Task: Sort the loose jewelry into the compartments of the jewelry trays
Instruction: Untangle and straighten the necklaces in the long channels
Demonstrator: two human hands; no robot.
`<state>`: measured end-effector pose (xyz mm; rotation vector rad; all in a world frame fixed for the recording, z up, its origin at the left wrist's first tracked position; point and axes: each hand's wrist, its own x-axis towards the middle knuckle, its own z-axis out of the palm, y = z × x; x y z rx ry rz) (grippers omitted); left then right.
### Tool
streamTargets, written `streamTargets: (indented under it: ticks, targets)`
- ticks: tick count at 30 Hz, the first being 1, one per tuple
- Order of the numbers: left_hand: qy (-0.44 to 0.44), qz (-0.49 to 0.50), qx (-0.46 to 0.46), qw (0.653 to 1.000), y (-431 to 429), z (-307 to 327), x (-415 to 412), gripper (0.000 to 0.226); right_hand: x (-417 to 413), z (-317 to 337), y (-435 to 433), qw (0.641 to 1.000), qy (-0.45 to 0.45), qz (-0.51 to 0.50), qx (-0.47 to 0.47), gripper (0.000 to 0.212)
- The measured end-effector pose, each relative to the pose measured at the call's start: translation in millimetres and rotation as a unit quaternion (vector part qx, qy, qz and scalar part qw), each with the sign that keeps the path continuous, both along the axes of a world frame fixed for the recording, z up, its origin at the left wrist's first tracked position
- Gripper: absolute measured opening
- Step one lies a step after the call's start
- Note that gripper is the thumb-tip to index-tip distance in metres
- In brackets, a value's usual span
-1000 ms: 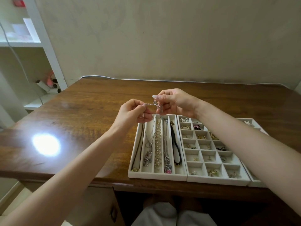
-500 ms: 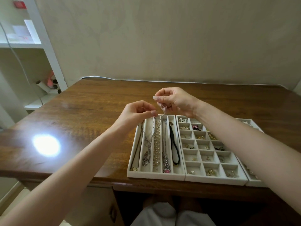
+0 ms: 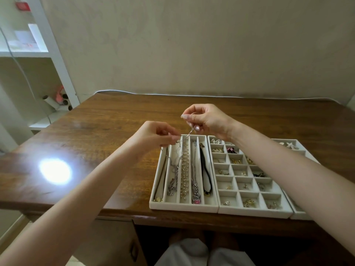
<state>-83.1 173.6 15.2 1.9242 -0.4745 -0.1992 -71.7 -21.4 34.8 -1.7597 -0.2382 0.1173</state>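
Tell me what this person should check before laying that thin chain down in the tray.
1. The right hand pinches the silver chain: ok.
2. The left hand pinches it lower down: ok.
3. The chain's lower part lies in the second slot from the left of the necklace tray: ok.
4. The chain is clear of the pearl necklace in the next slot: cannot tell.
5. The clasp is closed: cannot tell.
6. The tray sits flat on the table: ok.
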Motion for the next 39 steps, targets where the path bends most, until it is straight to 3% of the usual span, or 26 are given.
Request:
streamTargets:
  ticks: [6,10,13,18,21,26,32,39]
  targets:
    - [-0.146,0.05,0.132,0.979,-1.4,0.7,-0.4,0.004,-1.3,2.9,-0.7,1.0,-0.007,0.0,0.013,0.005]
    - [-0.167,0.064,0.079,0.981,-7.4,5.1,1.5,0.012,-6.8,2.6,2.8,0.992,-0.045,0.025,-0.115,0.03]
    - [-0.198,0.102,0.074,0.972,-14.6,7.9,1.4,0.015,-10.3,1.8,8.0,0.987,-0.054,0.047,-0.147,0.044]
    - [-0.197,0.123,0.08,0.969,-20.7,9.1,3.8,0.016,-10.6,4.4,6.1,0.981,-0.081,0.048,-0.167,0.02]
    - [-0.168,0.11,0.063,0.978,-21.4,13.3,1.9,0.028,-11.4,6.3,7.3,0.985,-0.096,0.033,-0.138,0.013]
    - [-0.048,0.021,-0.044,0.998,-13.5,14.6,-2.1,0.032,-9.5,11.6,3.8,0.994,-0.09,0.005,-0.065,0.017]
    - [-0.053,-0.006,-0.094,0.994,-6.7,16.8,-4.5,0.029,-4.4,20.4,0.1,0.996,-0.054,-0.036,0.055,0.018]
    - [-0.019,-0.041,-0.176,0.983,-5.6,22.3,-9.8,0.027,5.7,17.7,-11.0,0.988,-0.027,-0.099,0.112,0.016]
